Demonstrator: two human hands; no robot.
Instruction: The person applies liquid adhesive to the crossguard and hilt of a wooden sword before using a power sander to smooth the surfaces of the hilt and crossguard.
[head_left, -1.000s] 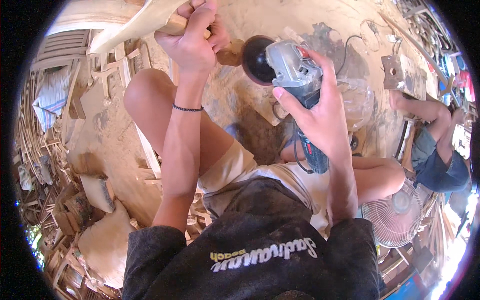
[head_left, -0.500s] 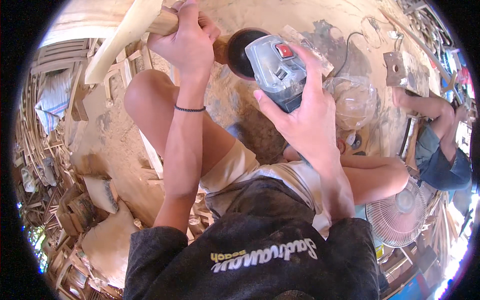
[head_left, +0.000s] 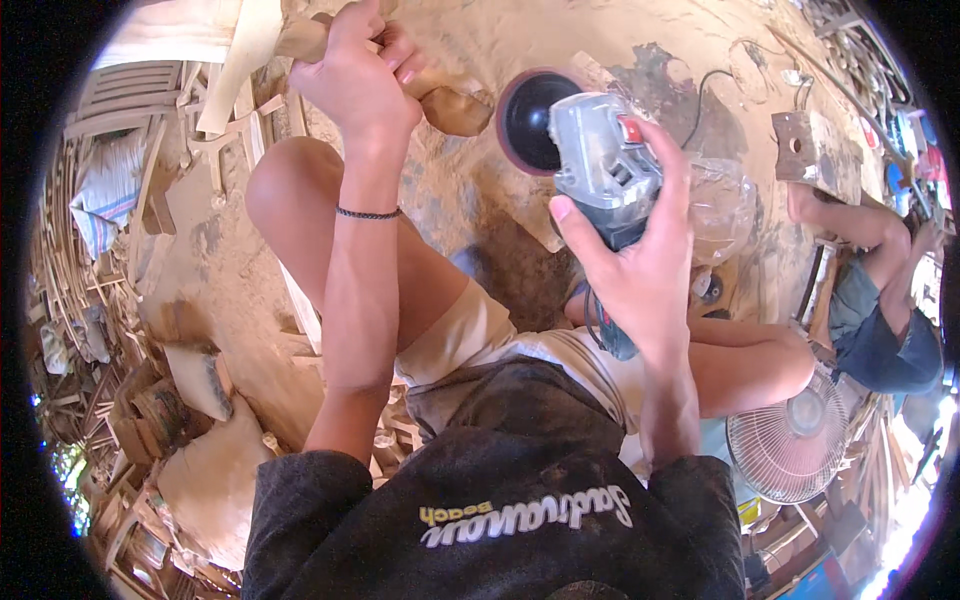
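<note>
My left hand (head_left: 355,85) is closed around a shaped wooden piece (head_left: 457,110). One rounded, faceted end sticks out toward the disc; a paler flat part (head_left: 243,65) shows beyond my fist on the left. In my right hand (head_left: 645,245) is an angle grinder (head_left: 605,160) wrapped in clear plastic, with a red switch. Its round black sanding disc (head_left: 535,122) faces the wood, with a gap between them. Whether the disc spins cannot be made out.
A caged fan (head_left: 790,440) stands by my right knee. A plastic bag (head_left: 722,205) lies on the dusty ground beyond the grinder. At the right another person (head_left: 885,290) sits near a wooden block (head_left: 815,150). Wooden frames and slats (head_left: 120,100) pile up at the left.
The grinder has moved right, away from the wood, and its disc now shows more face-on. My left hand has shifted slightly left and turned the wooden piece.
</note>
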